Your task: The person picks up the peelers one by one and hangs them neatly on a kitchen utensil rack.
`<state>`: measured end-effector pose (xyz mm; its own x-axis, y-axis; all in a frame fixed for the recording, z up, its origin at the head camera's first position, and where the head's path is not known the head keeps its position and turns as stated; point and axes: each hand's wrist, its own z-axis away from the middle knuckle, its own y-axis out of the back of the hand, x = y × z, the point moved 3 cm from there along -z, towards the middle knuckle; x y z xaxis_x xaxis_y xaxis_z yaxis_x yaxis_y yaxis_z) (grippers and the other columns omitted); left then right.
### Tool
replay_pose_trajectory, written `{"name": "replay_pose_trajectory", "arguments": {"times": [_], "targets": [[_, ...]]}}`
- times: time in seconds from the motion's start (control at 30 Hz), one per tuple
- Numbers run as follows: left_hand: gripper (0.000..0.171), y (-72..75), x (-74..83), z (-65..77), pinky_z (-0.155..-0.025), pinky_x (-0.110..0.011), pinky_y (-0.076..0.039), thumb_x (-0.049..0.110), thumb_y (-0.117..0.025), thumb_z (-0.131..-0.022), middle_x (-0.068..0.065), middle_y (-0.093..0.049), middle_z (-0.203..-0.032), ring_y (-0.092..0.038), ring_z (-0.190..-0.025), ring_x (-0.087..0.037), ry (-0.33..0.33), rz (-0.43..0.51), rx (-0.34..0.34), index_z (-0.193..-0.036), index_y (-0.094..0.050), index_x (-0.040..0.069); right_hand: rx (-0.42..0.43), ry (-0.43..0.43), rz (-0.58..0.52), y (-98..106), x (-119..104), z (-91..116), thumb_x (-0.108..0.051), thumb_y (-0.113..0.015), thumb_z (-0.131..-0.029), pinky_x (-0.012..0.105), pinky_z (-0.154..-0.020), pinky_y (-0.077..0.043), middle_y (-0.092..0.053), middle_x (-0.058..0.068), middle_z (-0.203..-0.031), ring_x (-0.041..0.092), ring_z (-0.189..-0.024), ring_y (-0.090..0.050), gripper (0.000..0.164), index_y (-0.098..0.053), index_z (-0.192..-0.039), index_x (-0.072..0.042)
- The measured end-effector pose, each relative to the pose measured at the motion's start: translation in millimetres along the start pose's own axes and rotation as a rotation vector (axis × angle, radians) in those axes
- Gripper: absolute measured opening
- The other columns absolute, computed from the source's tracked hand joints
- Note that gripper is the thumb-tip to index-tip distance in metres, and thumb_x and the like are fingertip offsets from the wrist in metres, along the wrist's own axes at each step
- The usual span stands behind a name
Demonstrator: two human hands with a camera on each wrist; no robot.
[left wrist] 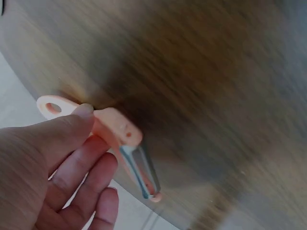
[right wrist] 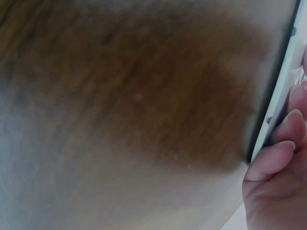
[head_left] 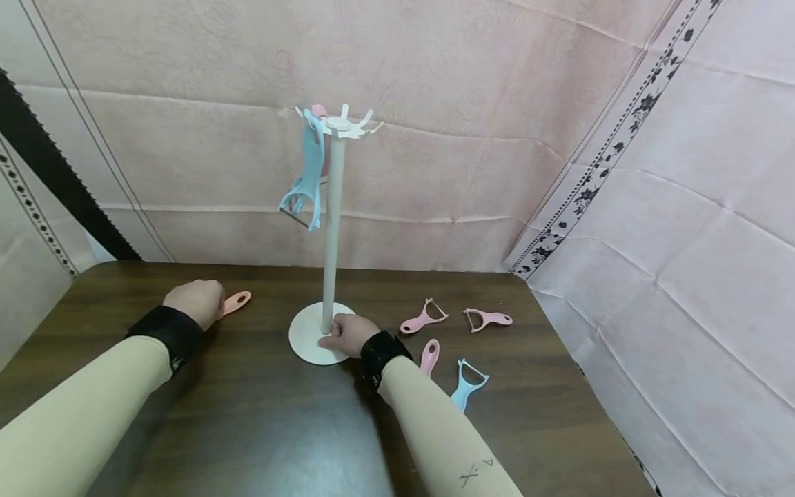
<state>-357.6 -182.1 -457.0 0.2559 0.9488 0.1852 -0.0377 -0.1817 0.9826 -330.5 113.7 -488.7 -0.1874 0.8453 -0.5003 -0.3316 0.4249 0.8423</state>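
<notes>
Around the white round-based stand (head_left: 332, 228) on the brown wooden surface (head_left: 248, 421): the orange plastic peeler (head_left: 237, 302) between nine and ten o'clock (in the left grip (head_left: 194, 302)), three pink plastic peelers (head_left: 422, 322) toward three, one light-blue Y-shaped plastic peeler (head_left: 461, 392) at four.

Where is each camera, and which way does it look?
Head: worn on the head, facing forward and down at a brown wooden table and white round-based stand; both forearms, left grip and right grip show.
Left wrist: worn there, facing the peach plastic peeler in that grip; thumb and fingers show.
Right wrist: worn there, facing the table and stand's base edge; fingertips show at right.
Head and left wrist share peeler and left grip.
</notes>
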Motion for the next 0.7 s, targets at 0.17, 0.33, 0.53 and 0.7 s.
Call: {"name": "replay_pose_trajectory", "arguments": {"times": [0.17, 0.33, 0.53, 0.7], "targets": [[0.010, -3.3, 5.2, 1.6, -0.055, -0.046, -0.045, 0.002, -0.067, -0.079, -0.005, -0.058, -0.063, -0.052, -0.057, -0.023, 0.027, -0.009, 0.003, -0.072, -0.061, 0.006, 0.005, 0.006, 0.003, -2, 1, -2, -0.043, -0.072, -0.085, 0.026, -0.054, -0.038, -0.052, -0.003, -0.062, 0.013, -0.060, -0.049, 0.036, -0.053, -0.073, -0.016], [0.013, -3.4, 4.1, 4.4, -0.057, -0.049, -0.045, 0.004, -0.067, -0.080, -0.009, -0.058, -0.065, -0.053, -0.059, -0.026, 0.056, -0.007, -0.029, -0.072, -0.057, 0.003, 0.003, 0.006, 0.002, -3, 2, -3, -0.043, -0.072, -0.085, 0.026, -0.054, -0.038, -0.052, -0.003, -0.062, 0.014, -0.060, -0.049, 0.036, -0.053, -0.073, -0.016], [0.015, -4.3, 2.4, 4.9, -0.057, -0.046, -0.045, 0.007, -0.071, -0.080, -0.007, -0.058, -0.065, -0.052, -0.060, -0.025, 0.075, 0.016, -0.073, -0.071, -0.059, 0.005, 0.012, 0.004, 0.003, -3, 2, -3, -0.044, -0.072, -0.085, 0.026, -0.054, -0.038, -0.053, -0.003, -0.062, 0.014, -0.061, -0.049, 0.036, -0.054, -0.073, -0.016], [0.015, 2.7, 7.2, 12.8, -0.052, -0.036, -0.042, 0.010, -0.068, -0.084, -0.006, -0.056, -0.064, -0.052, -0.058, -0.023, 0.114, 0.099, -0.163, -0.072, -0.062, 0.004, 0.009, 0.003, 0.006, -3, 3, -3, -0.044, -0.072, -0.085, 0.026, -0.054, -0.038, -0.052, -0.004, -0.063, 0.013, -0.061, -0.049, 0.036, -0.053, -0.073, -0.016]]}}
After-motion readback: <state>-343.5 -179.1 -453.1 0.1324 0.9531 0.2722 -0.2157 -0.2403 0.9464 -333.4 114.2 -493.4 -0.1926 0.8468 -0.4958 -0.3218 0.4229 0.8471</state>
